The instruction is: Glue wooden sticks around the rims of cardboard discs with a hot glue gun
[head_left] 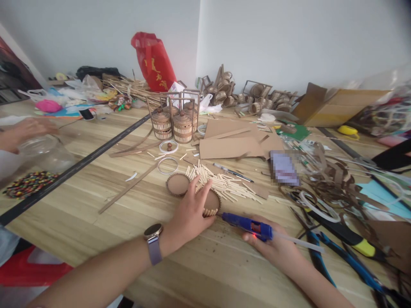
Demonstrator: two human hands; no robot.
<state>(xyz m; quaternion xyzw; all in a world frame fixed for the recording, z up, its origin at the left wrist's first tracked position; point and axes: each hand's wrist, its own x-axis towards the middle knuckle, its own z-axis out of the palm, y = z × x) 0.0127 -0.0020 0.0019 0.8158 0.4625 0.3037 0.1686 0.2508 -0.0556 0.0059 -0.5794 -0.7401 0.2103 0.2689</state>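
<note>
At far left, well apart from the wearer's hands, a co-worker's hand is at a clear plastic container; multicoloured small beads lie nearer the wearer; beyond the left hand stand lidded round brown-and-cream baskets in upright frames. Just left of that hand's fingertips lies a shallow round brown cardboard tray; the wearer's left hand grasps a second round cardboard tray with a row of pale stubs, thumb at its near side and fingers reaching over it, flat on the table between the hands; just beyond it, short pale wooden sticks lie in a loose heap. The wearer's right hand is wrapped around a blue glue gun with a translucent stick, its nozzle at or just beside the tray's near right edge; blue-handled pliers lie to the right of that hand. The step looks like gluing stubs along the rim; the next move seems to call for a steady tray, a small dab and a fresh stick pressed in upright.
</note>
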